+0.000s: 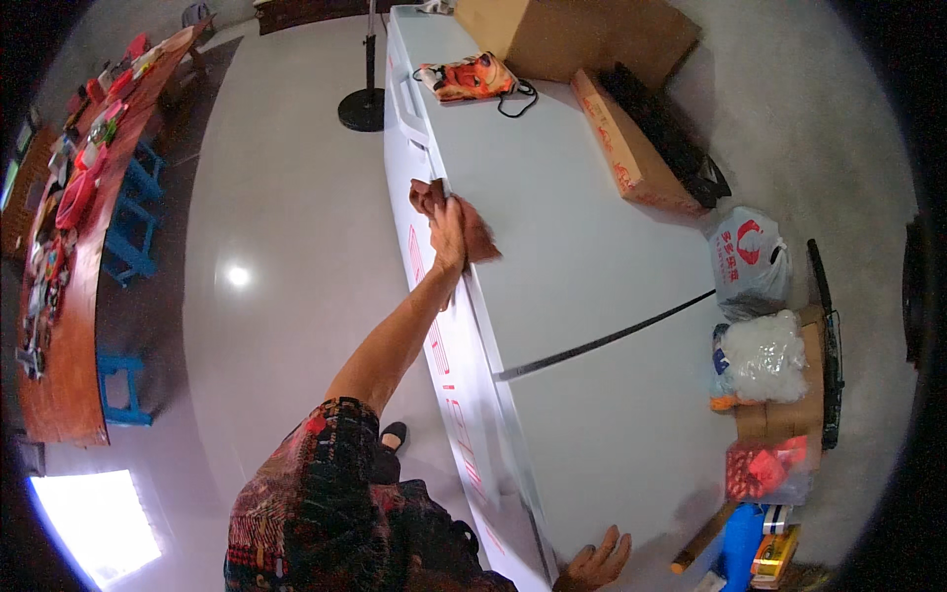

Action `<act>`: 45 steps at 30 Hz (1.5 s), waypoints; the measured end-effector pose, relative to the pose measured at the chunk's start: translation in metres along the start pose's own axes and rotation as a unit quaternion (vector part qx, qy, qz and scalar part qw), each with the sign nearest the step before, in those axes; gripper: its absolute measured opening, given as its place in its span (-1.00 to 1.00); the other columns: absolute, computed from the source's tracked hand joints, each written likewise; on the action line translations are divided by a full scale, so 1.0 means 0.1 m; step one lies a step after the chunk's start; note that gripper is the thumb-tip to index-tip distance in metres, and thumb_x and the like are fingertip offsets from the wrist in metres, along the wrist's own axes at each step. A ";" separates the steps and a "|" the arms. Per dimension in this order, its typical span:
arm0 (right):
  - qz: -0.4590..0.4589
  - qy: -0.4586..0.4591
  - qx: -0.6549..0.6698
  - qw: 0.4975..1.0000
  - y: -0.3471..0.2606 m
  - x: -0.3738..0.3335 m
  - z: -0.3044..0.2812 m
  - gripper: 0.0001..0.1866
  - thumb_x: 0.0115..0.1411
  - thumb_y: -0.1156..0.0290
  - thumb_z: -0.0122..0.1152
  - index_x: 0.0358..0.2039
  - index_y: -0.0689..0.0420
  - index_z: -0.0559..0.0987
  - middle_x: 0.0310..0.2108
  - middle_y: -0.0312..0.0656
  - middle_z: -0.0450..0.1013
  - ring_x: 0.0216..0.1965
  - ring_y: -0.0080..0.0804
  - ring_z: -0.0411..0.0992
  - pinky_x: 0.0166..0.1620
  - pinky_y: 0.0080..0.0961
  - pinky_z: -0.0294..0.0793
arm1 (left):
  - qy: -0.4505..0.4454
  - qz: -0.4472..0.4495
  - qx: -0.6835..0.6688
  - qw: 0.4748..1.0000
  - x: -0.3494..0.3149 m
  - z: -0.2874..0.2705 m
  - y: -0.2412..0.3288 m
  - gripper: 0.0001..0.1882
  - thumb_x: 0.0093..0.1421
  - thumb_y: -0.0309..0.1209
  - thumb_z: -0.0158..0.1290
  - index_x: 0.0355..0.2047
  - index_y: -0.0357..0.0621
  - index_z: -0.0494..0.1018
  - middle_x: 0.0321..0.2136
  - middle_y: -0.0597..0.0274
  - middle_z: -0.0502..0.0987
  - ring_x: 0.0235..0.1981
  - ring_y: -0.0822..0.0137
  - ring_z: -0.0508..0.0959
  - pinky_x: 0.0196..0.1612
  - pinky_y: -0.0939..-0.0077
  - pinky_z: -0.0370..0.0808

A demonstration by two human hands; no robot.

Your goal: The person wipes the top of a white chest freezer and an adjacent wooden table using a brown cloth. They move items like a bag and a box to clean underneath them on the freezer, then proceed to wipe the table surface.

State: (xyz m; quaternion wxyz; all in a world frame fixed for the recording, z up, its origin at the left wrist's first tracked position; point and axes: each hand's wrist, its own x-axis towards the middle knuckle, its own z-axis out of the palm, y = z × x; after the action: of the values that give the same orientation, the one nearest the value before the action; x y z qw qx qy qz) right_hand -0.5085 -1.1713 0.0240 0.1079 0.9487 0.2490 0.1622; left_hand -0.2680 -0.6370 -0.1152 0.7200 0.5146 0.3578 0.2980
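Observation:
A long white chest freezer [582,266] with a pale flat lid runs along my right side. With my left arm stretched far forward, my left hand [449,234] grips a brown cloth [481,235] at the lid's front edge. The cloth drapes partly over that edge and bunches up beyond my fingers. It lies a little nearer to me than the freezer's white handle [412,126]. At the bottom right, my right hand [598,562] rests on the lid with its fingers spread, holding nothing.
An orange patterned bag [470,79] and cardboard boxes [552,39] sit at the lid's far end. Plastic bags [755,261] and a blue bottle [742,548] line the back edge. Leftward stand a cluttered wooden table [74,395], blue stools [125,390] and a black pole base [362,111].

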 end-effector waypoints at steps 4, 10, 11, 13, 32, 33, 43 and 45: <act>0.057 -0.035 0.067 0.996 0.40 -0.52 0.53 -0.57 0.16 0.41 -0.05 0.05 0.25 0.40 0.16 0.13 0.18 0.21 0.14 0.08 0.20 0.10 -0.01 | -0.025 0.072 -0.079 0.994 0.08 0.09 -0.46 -0.29 0.21 0.21 -0.29 0.29 0.22 0.03 0.12 0.03 0.16 0.00 0.02 0.34 0.09 0.16 0.30; 0.035 -0.039 -0.010 0.999 0.06 -0.11 0.09 -0.69 0.17 0.32 0.03 -0.09 0.12 0.52 0.12 0.06 0.28 0.16 0.13 0.19 0.16 0.18 0.16 | 0.262 0.029 -0.006 0.965 -0.68 0.09 -1.27 -0.34 0.28 0.00 -0.25 0.26 -0.16 0.12 0.21 0.02 0.14 0.15 0.08 0.24 0.24 0.21 0.13; 0.090 -0.028 0.039 0.995 0.00 -0.07 0.02 -0.68 0.16 0.33 0.06 -0.07 0.11 0.51 0.14 0.05 0.26 0.18 0.12 0.17 0.17 0.19 0.14 | 0.261 -0.034 -0.009 0.965 -0.97 0.12 -1.42 -0.34 0.27 0.01 -0.25 0.25 -0.15 0.13 0.21 0.02 0.15 0.15 0.06 0.23 0.23 0.16 0.11; 0.193 0.003 0.137 0.972 -0.13 0.05 -0.15 -0.64 0.14 0.37 0.11 -0.02 0.08 0.50 0.18 0.03 0.22 0.22 0.09 0.14 0.20 0.20 0.10 | 0.257 -0.101 0.000 0.961 -1.56 0.18 -1.62 -0.33 0.25 0.03 -0.24 0.24 -0.14 0.15 0.20 0.02 0.17 0.15 0.00 0.21 0.22 0.07 0.07; 0.281 0.187 0.294 0.894 -0.01 -2.73 -0.39 -0.62 0.00 0.62 0.08 -0.10 0.21 0.51 -0.03 -0.03 0.34 0.01 -0.04 0.29 0.07 -0.16 0.30 | -0.536 0.283 0.687 0.402 -6.00 0.16 -0.58 -0.49 0.19 0.05 -0.16 0.02 0.04 0.32 -0.05 0.26 0.38 -0.01 0.14 0.26 0.12 0.00 0.07; 0.297 0.188 0.292 0.889 0.01 -2.91 -0.43 -0.63 0.00 0.63 0.08 -0.11 0.21 0.51 -0.05 -0.03 0.35 0.00 -0.04 0.30 0.06 -0.17 0.31 | -0.556 0.359 0.645 0.383 -6.19 0.07 -0.37 -0.57 0.22 -0.01 -0.17 -0.03 0.03 0.33 -0.08 0.24 0.40 -0.07 0.19 0.32 0.05 0.12 0.19; 0.419 0.257 0.207 0.846 0.10 -3.99 -0.69 -0.69 0.03 0.70 0.08 -0.17 0.18 0.50 -0.20 -0.05 0.44 -0.14 -0.04 0.39 -0.09 -0.18 0.43 | -0.642 -0.260 0.115 0.712 -6.56 -0.23 -0.31 -0.68 0.23 -0.20 -0.01 -0.06 -0.04 0.39 -0.23 0.23 0.49 -0.15 0.29 0.46 -0.06 0.23 0.41; 0.451 0.244 0.186 0.839 0.11 -4.09 -0.81 -0.67 0.01 0.72 0.09 -0.17 0.18 0.50 -0.22 -0.06 0.45 -0.15 -0.04 0.39 -0.10 -0.18 0.44 | -0.598 -0.257 0.276 0.707 -6.73 -0.16 0.34 -0.70 0.33 -0.22 -0.12 -0.06 -0.14 0.29 -0.22 0.18 0.51 -0.14 0.31 0.48 -0.16 0.35 0.48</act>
State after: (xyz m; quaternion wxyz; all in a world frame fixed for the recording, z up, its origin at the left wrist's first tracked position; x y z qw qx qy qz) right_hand -0.8699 -1.3785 -0.0022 -0.2193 0.8883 -0.1622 0.3694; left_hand -0.6638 -1.1551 0.0542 0.6581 0.6487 0.0369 -0.3805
